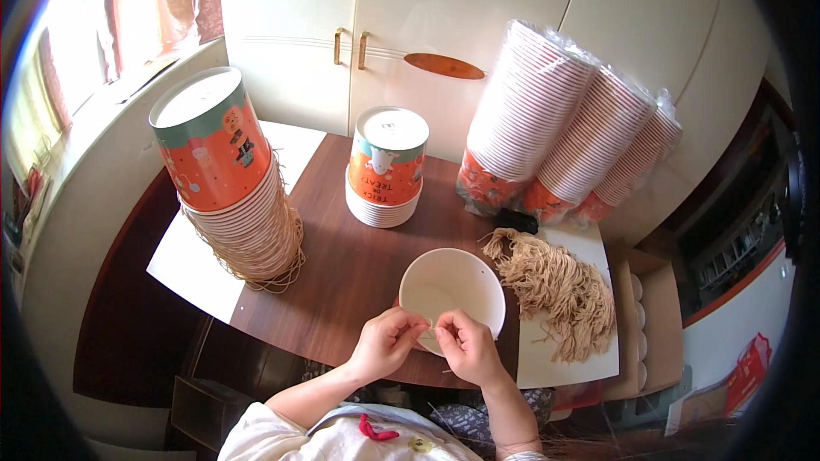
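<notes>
A white paper bucket [451, 277] stands mouth up at the table's near edge, with a small dark hole in its rim. Over its near rim, my left hand [389, 344] and my right hand [467, 347] meet, each with thumb and fingertips pinched together. Between them shows a short bit of thin tan string [430, 325]; the fingers hide most of it. To the right of the bucket lies a loose heap of tan strings [559, 290]. At the left, a tall stack of nested orange and green buckets [213, 162] has string loops [286, 243] hanging around its lower rims.
A shorter stack of upturned printed buckets [389, 166] stands mid-table. Plastic-wrapped bucket stacks [538, 111] lean at the back right, beside a small black item [517, 220]. An open cardboard box [653, 324] sits past the right edge. White cabinet doors [461, 0] rise behind the table.
</notes>
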Tool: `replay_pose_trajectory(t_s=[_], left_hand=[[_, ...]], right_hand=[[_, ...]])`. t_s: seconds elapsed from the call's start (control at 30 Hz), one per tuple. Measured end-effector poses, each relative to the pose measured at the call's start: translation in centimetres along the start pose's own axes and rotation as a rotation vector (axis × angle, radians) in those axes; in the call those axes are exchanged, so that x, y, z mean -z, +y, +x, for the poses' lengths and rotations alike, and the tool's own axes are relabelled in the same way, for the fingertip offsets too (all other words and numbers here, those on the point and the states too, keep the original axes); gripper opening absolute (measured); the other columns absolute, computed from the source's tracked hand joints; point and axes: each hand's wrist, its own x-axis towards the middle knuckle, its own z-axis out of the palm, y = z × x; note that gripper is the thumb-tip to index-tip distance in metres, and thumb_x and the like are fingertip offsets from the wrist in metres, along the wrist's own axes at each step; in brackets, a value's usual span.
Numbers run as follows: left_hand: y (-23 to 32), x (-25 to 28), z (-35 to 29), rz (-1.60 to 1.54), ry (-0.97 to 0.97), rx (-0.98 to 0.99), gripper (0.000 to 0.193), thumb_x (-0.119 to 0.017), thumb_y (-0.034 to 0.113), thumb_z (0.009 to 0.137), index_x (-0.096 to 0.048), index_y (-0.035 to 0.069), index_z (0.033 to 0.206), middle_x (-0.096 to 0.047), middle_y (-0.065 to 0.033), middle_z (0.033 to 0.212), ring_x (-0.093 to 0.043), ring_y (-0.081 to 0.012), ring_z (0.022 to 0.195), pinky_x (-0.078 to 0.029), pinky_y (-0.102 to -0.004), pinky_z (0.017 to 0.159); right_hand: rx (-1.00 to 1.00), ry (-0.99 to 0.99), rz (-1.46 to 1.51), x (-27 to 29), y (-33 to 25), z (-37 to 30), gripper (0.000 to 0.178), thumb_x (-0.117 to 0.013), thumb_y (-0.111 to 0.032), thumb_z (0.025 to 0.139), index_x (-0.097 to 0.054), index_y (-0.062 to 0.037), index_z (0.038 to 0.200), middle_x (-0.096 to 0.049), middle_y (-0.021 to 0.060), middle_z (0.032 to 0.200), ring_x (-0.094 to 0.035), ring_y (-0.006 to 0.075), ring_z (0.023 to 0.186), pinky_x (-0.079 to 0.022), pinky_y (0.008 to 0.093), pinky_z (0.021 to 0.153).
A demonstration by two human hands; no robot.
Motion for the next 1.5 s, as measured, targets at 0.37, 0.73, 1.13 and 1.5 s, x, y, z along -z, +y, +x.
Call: replay_pose_trajectory(t_s=[0.37,0.73,1.13,1.5], left_hand=[[0.0,0.0,0.1,-0.112,0.012,0.018,0.005,-0.054,-0.004,0.084,-0.057,-0.004,0.087,-0.056,-0.0103,0.084,-0.062,-0.0149,0.071,-0.053,-0.0240,0.059],[-0.4,1.6,0.7,0.186,0.100,-0.236,0.010,-0.065,0.001,0.075,-0.064,0.005,0.084,-0.054,-0.0080,0.086,-0.051,-0.0208,0.084,-0.042,-0.0282,0.071],[-0.1,1.2,1.4,0.064,0.168,-0.194,0.016,-0.065,0.002,0.073,-0.061,0.006,0.089,-0.053,-0.0088,0.089,-0.052,-0.0222,0.083,-0.043,-0.0303,0.069],[1.7,0.0,2.5,0.451,0.329,-0.535,0.028,-0.073,0.008,0.060,-0.058,0.009,0.084,-0.056,-0.0046,0.080,-0.054,-0.0226,0.068,-0.040,-0.0331,0.061]], right_hand=[[0.004,0.016,-0.053,-0.1,-0.3,-0.2,0.004,-0.055,-0.002,0.082,-0.051,-0.0008,0.083,-0.056,0.0104,0.068,-0.058,0.0198,0.058,-0.045,0.0286,0.053],[0.006,-0.065,-0.008,1.5,-1.0,2.0,0.016,-0.053,0.000,0.083,-0.057,-0.0020,0.099,-0.062,0.0082,0.087,-0.061,0.0156,0.079,-0.049,0.0237,0.062],[0.147,-0.086,-0.081,2.1,-1.0,3.4,0.008,-0.061,-0.004,0.076,-0.060,-0.0026,0.084,-0.065,0.0061,0.084,-0.061,0.0125,0.077,-0.048,0.0253,0.068],[0.115,-0.054,-0.200,3.0,-4.8,3.3,0.007,-0.064,-0.006,0.075,-0.061,-0.0017,0.080,-0.062,0.0053,0.070,-0.060,0.0120,0.065,-0.048,0.0247,0.062]])
